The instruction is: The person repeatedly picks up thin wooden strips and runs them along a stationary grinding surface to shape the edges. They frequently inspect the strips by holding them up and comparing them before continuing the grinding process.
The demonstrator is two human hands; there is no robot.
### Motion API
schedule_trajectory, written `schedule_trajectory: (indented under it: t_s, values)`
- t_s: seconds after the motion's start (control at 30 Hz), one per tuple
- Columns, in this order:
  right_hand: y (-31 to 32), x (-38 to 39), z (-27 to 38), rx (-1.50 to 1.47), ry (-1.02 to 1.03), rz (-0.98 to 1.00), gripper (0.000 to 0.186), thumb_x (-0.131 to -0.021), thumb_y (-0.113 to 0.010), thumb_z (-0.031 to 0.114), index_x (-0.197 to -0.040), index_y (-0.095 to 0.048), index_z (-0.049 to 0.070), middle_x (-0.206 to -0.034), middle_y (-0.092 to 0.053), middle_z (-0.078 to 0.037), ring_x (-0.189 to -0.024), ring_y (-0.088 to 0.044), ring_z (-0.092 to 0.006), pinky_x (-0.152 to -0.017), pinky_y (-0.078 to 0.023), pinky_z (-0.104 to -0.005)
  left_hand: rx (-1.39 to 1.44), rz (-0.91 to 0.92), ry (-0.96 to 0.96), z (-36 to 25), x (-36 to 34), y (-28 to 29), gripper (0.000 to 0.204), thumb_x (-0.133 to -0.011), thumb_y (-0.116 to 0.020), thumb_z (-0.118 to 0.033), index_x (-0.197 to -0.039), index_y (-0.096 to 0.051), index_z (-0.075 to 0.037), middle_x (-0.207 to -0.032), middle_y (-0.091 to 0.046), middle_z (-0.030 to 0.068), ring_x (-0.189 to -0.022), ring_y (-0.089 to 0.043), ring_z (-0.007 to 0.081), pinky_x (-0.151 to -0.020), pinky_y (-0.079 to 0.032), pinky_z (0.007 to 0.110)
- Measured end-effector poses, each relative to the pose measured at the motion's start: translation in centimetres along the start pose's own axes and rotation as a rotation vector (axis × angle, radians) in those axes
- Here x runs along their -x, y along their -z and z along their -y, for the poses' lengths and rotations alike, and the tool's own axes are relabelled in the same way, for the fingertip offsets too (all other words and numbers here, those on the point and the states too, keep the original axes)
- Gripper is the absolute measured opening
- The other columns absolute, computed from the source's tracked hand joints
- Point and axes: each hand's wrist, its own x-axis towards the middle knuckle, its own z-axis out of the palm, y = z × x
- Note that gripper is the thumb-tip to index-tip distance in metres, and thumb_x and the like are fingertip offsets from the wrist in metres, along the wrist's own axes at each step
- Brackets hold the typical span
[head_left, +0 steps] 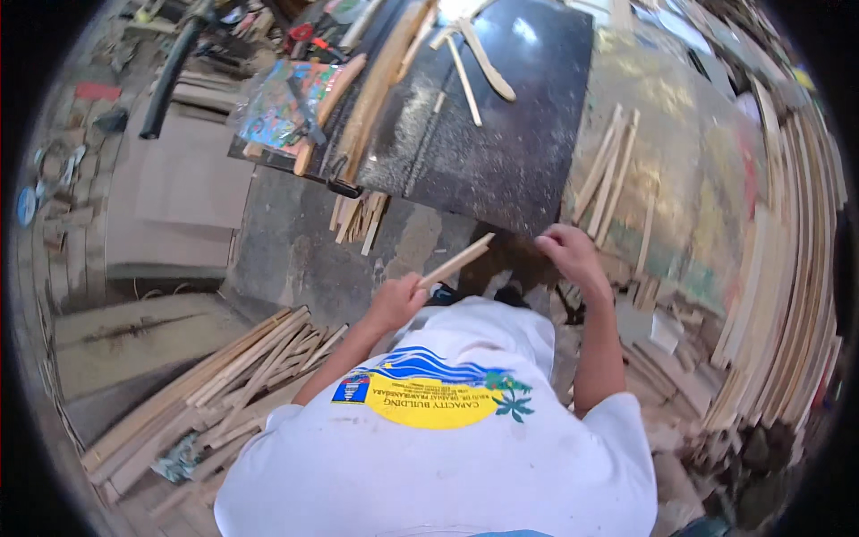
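My left hand [396,302] is closed round one end of a short, pale wooden strip [461,257]. The strip slants up to the right, its free end short of the front edge of a dark, shiny tabletop [510,166]. At that table's near right corner is my right hand [573,258], its fingers curled together. Whatever those fingers may hold is hidden or too small to make out. Farther back on the tabletop lie a thin wooden stick [464,82] and a curved, flat wooden piece [487,61].
Wooden strips [608,174] lie on the worn board at right, with long stacked strips [787,268] beyond. A bundle of strips [259,362] lies at lower left. Short strips [362,217] show below the table edge. A long wooden bar [376,98] and patterned plastic packet [286,107] lie at the table's left.
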Motion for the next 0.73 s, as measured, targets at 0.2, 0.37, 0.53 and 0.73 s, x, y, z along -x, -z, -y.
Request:
schedule_trajectory:
  t_s: [0.2, 0.37, 0.53, 0.73]
  values:
    - [-12.8, -2.0, -6.0, -0.420, -0.310, 0.313, 0.021, -0.098, -0.068, 0.023, -0.092, -0.074, 0.004, -0.075, -0.067, -0.004, -0.067, -0.064, -0.0148, -0.060, -0.050, -0.0298, -0.074, -0.039, 0.191, 12.8, 3.5, -2.0, 0.026, -0.097, -0.065, -0.027, -0.111, -0.070, -0.006, -0.088, -0.074, 0.0220, -0.082, -0.073, 0.0444, -0.074, -0.056, 0.052]
    - [-25.8, -7.7, -13.3, -0.911, -0.718, -0.179, 0.020, -0.103, -0.067, 0.029, -0.096, -0.074, 0.012, -0.079, -0.071, 0.000, -0.065, -0.065, -0.0117, -0.060, -0.053, -0.0278, 0.040, 0.012, 0.273, 21.8, 5.6, -0.3, 0.023, -0.098, -0.064, -0.024, -0.109, -0.070, -0.004, -0.083, -0.073, 0.0185, -0.080, -0.075, 0.0344, -0.075, -0.056, 0.047]
    - [-33.3, -15.3, -13.0, -1.358, -0.699, -0.412, 0.020, -0.106, -0.064, 0.032, -0.117, -0.069, 0.017, -0.102, -0.072, -0.003, -0.093, -0.071, -0.0156, -0.074, -0.059, -0.0342, -0.006, 0.068, 0.206, 30.8, 7.8, 3.5, 0.021, -0.099, -0.063, -0.020, -0.108, -0.069, -0.002, -0.083, -0.072, 0.0197, -0.077, -0.073, 0.0333, -0.070, -0.056, 0.045]
    - [-37.6, -22.4, -12.5, -1.811, -0.211, -0.716, 0.062, -0.101, -0.070, 0.043, -0.157, -0.045, 0.032, -0.145, -0.055, -0.003, -0.130, -0.059, -0.0273, -0.103, -0.053, -0.0561, -0.146, 0.163, 0.267, 41.2, 5.8, 8.0, 0.022, -0.099, -0.062, -0.019, -0.109, -0.070, -0.002, -0.082, -0.073, 0.0197, -0.075, -0.074, 0.0320, -0.069, -0.056, 0.045]
